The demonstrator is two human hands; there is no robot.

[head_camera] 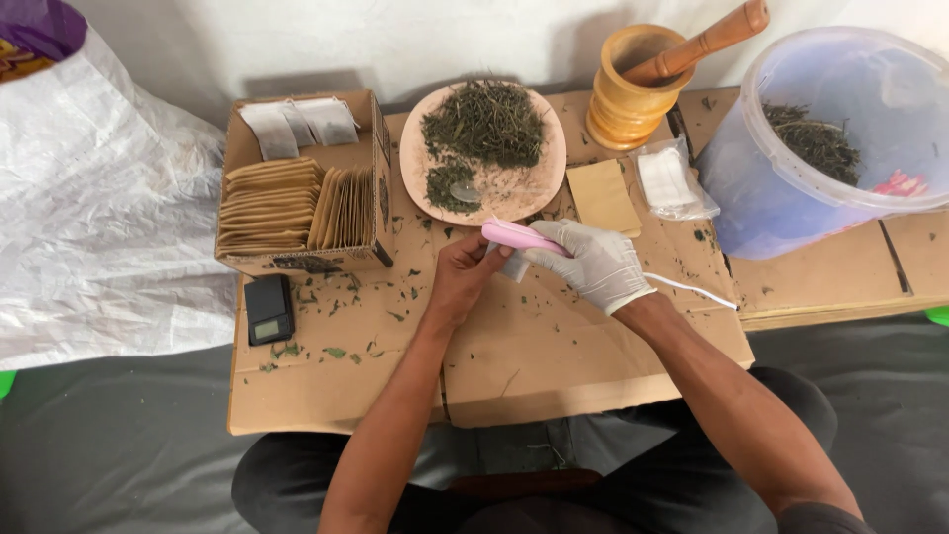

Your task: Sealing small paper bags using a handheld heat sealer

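A makeshift herbal tea-packing spot on the floor.
Flattened cardboard point(554, 356) serves as bench: dried leaves on a plate point(514, 193), wooden mortar point(633, 94) at the far edge, boxed paper sachets point(287, 203), pocket scale point(268, 309).

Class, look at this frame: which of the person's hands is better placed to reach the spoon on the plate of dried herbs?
Probably the left hand: it sits just below the plate and spoon, while the gloved right hand grips the pink tool.
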